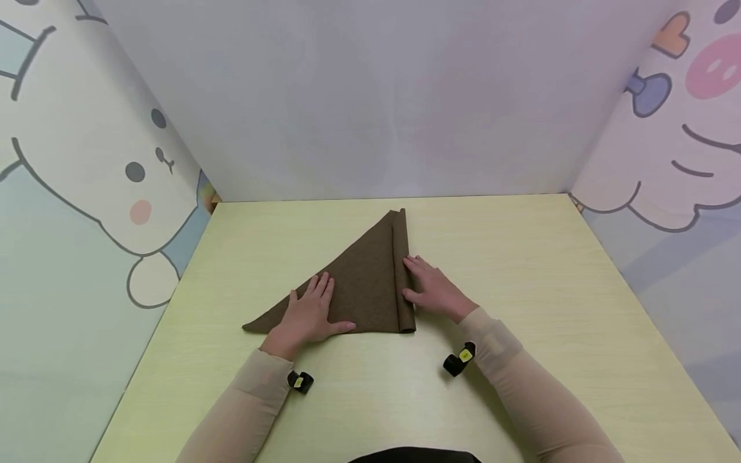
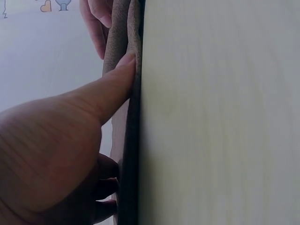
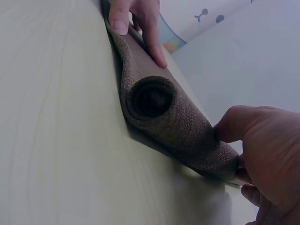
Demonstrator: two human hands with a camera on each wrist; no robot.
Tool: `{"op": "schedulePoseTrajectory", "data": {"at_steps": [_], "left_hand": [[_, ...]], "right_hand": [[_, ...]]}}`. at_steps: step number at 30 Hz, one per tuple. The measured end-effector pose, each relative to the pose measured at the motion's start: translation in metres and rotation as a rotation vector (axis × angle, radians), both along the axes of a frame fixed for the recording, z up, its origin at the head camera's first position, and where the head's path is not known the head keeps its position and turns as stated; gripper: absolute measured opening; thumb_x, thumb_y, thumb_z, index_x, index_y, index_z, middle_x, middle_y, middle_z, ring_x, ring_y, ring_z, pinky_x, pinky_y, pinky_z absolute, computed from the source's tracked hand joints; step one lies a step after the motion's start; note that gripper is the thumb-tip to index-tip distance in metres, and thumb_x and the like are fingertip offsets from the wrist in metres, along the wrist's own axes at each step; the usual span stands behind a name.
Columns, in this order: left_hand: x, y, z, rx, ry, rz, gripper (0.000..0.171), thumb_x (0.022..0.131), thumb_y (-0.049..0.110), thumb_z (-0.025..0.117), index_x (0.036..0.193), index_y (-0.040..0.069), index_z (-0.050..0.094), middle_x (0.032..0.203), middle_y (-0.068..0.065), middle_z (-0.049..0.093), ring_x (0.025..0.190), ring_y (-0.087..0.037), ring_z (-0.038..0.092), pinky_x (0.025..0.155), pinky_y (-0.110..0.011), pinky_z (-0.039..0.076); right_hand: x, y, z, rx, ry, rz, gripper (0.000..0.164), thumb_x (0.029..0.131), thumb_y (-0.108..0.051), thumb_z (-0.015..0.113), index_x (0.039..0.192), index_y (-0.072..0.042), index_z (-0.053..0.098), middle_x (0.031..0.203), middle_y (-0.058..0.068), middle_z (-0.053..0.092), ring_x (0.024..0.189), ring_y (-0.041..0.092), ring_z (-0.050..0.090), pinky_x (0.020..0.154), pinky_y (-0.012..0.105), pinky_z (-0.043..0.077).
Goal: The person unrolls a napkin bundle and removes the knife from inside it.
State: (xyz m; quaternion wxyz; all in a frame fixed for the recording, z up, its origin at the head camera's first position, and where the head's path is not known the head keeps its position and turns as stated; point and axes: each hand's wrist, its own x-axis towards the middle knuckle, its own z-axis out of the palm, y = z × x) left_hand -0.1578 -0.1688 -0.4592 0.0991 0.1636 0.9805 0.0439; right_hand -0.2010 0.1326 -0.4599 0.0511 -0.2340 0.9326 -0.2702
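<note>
The cloth (image 1: 361,283) lies on the table (image 1: 521,257), its rolled edge (image 1: 401,238) at right.

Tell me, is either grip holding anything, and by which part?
The left grip lies spread on the brown cloth, holding nothing. The right grip touches the cloth's rolled edge; whether it holds it cannot be told.

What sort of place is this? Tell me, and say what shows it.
Probably an indoor table corner decorated for children, though I can't be certain: large cartoon animals on both side walls, and a pale table between them with a brown cloth on it.
</note>
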Motion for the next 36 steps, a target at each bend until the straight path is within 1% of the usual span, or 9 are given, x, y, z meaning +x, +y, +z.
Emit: {"op": "schedulePoseTrajectory", "data": {"at_steps": [8,15,22,30,36], "left_hand": [[-0.001,-0.001,-0.001,-0.005,-0.001,0.006,0.114,0.076,0.083,0.046,0.154,0.006,0.015,0.161,-0.011,0.008,0.147,-0.03,0.006,0.104,-0.069,0.018],[0.0,-0.004,0.0,0.027,-0.01,0.011,0.113,0.077,0.08,0.051,0.154,0.005,0.016,0.16,-0.012,0.009,0.146,-0.031,0.006,0.103,-0.071,0.018],[0.001,-0.008,-0.001,0.033,-0.005,0.009,0.114,0.076,0.08,0.051,0.154,0.004,0.016,0.16,-0.012,0.009,0.146,-0.031,0.006,0.103,-0.071,0.017],[0.0,-0.012,-0.003,0.03,-0.009,0.013,0.115,0.076,0.082,0.05,0.154,0.005,0.016,0.161,-0.012,0.008,0.147,-0.031,0.006,0.103,-0.072,0.017],[0.0,-0.011,0.0,0.024,-0.014,0.01,0.114,0.076,0.081,0.051,0.154,0.004,0.016,0.16,-0.012,0.008,0.146,-0.031,0.006,0.102,-0.072,0.017]], "right_hand": [[0.0,0.002,-0.001,-0.008,-0.002,0.0,0.071,0.093,-0.029,0.06,0.15,0.0,0.029,0.155,0.015,0.027,0.144,0.032,0.02,0.109,0.06,0.02],[0.002,0.003,0.0,-0.03,-0.023,0.001,0.071,0.094,-0.029,0.06,0.15,0.0,0.028,0.155,0.014,0.027,0.144,0.031,0.018,0.11,0.061,0.018],[0.002,0.004,-0.003,-0.016,-0.035,-0.009,0.07,0.095,-0.031,0.058,0.151,-0.003,0.028,0.157,0.011,0.025,0.145,0.027,0.017,0.111,0.058,0.018],[0.001,0.004,-0.005,-0.032,-0.032,-0.01,0.069,0.095,-0.03,0.059,0.15,-0.002,0.029,0.156,0.012,0.027,0.145,0.028,0.017,0.111,0.059,0.018],[0.002,0.004,-0.004,-0.022,-0.008,0.003,0.068,0.096,-0.029,0.058,0.15,-0.001,0.028,0.156,0.012,0.027,0.145,0.029,0.018,0.11,0.059,0.019]]}}
